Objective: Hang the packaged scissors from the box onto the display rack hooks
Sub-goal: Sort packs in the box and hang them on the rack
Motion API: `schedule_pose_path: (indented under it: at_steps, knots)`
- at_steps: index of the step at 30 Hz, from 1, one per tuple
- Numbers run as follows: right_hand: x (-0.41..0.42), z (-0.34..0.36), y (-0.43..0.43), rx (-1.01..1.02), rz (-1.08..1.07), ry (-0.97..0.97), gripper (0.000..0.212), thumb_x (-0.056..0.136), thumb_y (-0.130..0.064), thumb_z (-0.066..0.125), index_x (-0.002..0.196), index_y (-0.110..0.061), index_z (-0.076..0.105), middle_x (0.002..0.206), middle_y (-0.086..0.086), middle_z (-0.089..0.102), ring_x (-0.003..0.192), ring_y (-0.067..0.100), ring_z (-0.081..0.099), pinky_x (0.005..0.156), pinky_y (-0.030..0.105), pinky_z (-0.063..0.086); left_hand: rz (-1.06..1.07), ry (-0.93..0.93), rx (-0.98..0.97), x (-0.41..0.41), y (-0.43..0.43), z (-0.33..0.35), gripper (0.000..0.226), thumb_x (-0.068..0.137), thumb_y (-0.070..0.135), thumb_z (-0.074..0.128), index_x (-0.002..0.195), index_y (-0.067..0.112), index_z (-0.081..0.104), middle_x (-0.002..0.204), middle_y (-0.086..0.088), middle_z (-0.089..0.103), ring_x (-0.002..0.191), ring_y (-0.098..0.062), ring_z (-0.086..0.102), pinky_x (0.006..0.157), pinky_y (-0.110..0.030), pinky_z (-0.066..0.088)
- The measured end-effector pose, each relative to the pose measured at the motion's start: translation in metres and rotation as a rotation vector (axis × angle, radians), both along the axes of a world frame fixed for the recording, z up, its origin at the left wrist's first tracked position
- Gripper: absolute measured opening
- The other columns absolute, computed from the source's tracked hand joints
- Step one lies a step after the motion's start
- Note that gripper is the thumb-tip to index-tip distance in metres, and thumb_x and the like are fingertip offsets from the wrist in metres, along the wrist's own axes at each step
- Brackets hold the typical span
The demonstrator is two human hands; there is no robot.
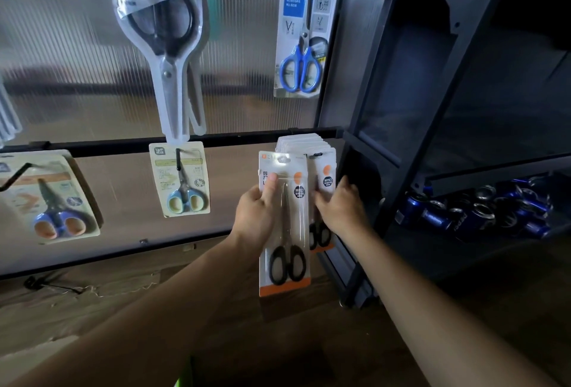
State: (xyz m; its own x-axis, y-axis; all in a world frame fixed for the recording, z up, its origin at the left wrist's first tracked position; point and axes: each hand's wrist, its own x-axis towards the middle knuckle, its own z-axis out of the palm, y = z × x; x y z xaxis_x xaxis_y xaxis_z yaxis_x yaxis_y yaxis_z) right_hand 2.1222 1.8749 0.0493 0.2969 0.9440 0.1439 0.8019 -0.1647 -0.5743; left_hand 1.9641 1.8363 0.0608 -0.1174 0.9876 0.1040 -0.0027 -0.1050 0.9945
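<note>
At the lower rail, several hung packs [309, 144] already fill one hook [315, 155]. One more pack [284, 263] is not yet hung and sits at 7 o'clock from the hook. The left hand [256, 216] clamps it, thumb in front. The right hand [343, 207] touches the hung packs; whether it grips them I cannot tell. The pack has a white card with an orange foot and black handles.

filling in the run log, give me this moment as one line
step: hanging | left hand grips scissors pack, hole not on hook | right hand holds hung packs
</note>
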Motion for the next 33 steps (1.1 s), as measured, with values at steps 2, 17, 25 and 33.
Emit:
schedule_pose_path:
  at_steps: [2,17,25,33]
  knots:
    - [0.003,0.004,-0.010,0.116,-0.009,0.041,0.061,0.099,-0.042,0.047,0.146,-0.005,0.035,0.138,0.018,0.045,0.123,0.031,0.050,0.097,0.037,0.042,-0.045,-0.047,-0.012,0.007,0.002,0.000,0.033,0.099,0.044,0.043,0.083,0.022,0.062,0.082,0.007,0.069,0.076,-0.001,0.064,0.068,-0.013,0.051]
    - [0.015,0.010,0.004,0.190,0.167,0.162,0.074,0.095,-0.032,0.060,0.155,-0.017,0.019,0.133,0.015,0.046,0.122,0.027,0.051,0.092,0.023,0.037,-0.028,0.414,-0.212,0.059,0.033,0.017,0.035,0.101,0.030,0.041,0.114,0.002,0.055,0.105,-0.016,0.064,0.103,-0.034,0.061,0.086,-0.035,0.049]
    - [0.012,0.007,0.018,0.092,0.180,0.046,0.078,0.098,-0.037,0.053,0.157,-0.021,0.003,0.141,0.012,0.034,0.122,0.028,0.048,0.087,0.029,0.037,-0.077,0.782,-0.241,0.052,0.029,0.019,0.039,0.102,0.033,0.035,0.108,0.004,0.060,0.099,-0.011,0.058,0.093,-0.029,0.059,0.083,-0.031,0.045]
    - [-0.002,0.006,0.008,0.062,0.100,-0.070,0.089,0.095,-0.048,0.054,0.155,-0.008,0.001,0.149,0.017,0.033,0.127,0.035,0.046,0.090,0.039,0.043,-0.061,0.885,-0.265,0.044,0.019,0.007,0.044,0.100,0.042,0.031,0.116,0.006,0.051,0.118,-0.017,0.059,0.106,-0.034,0.057,0.089,-0.039,0.043]
